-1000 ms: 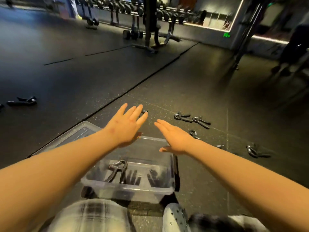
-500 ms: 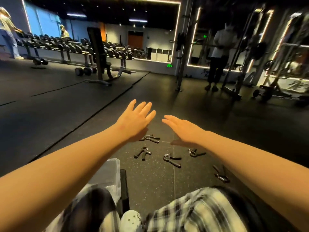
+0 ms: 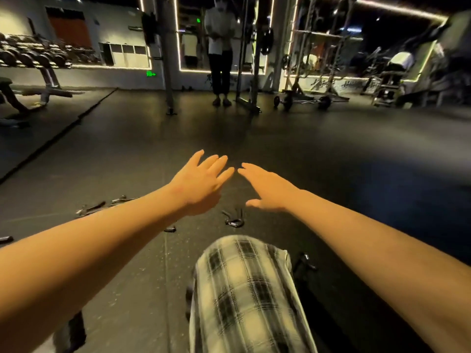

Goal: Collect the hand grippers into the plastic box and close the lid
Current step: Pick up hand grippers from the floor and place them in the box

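Observation:
Both my arms stretch forward over the dark gym floor. My left hand [image 3: 201, 179] and my right hand [image 3: 267, 187] hover side by side with straight fingers and hold nothing. A black hand gripper [image 3: 233, 219] lies on the floor just below and between the hands. Two more hand grippers [image 3: 90, 208] [image 3: 122, 199] lie to the left behind my left forearm, and another hand gripper [image 3: 304, 261] lies by my right knee. The plastic box is out of view.
My plaid-trousered knee [image 3: 244, 289] fills the bottom middle. A person [image 3: 220, 54] stands at the far side by a rack. A barbell [image 3: 303, 100] lies at the back right, a dumbbell rack [image 3: 33, 57] and bench at the back left.
The view has swung up and to the right, so the plastic box dropped out of sight. Both hands stayed outstretched and empty, now over the grippers on the floor.

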